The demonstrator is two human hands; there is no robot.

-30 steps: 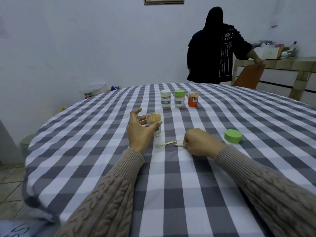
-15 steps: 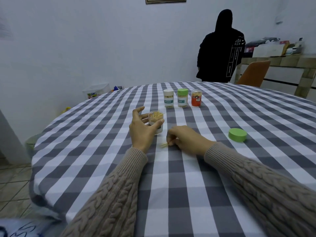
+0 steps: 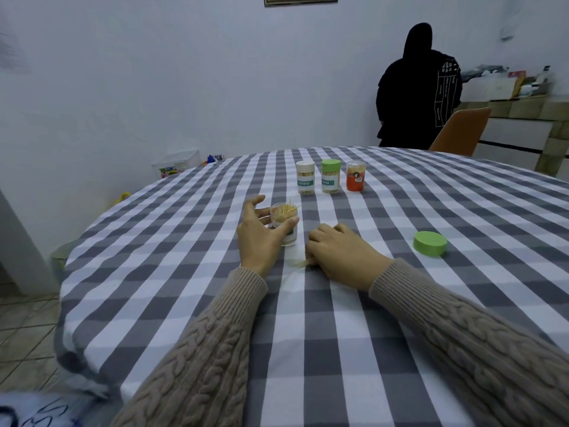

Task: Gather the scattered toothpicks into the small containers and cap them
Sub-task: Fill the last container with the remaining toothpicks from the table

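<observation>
Checked tablecloth (image 3: 308,318); left hand (image 3: 261,234) wraps open jar (image 3: 284,224), right hand (image 3: 337,252) pinching toothpicks (image 3: 300,262) beside it, light, snappy, grab mid-bundle

Round desk (image 3: 400,303) under a grey-and-white checked cloth. Beyond its far edge, a person in black (image 3: 418,90), back turned, beside an orange chair (image 3: 462,131). Cluttered shelf (image 3: 517,103) along the right wall. Clear plastic box (image 3: 177,163) on the floor, left. Picture frame (image 3: 300,0) high on the white wall.
</observation>
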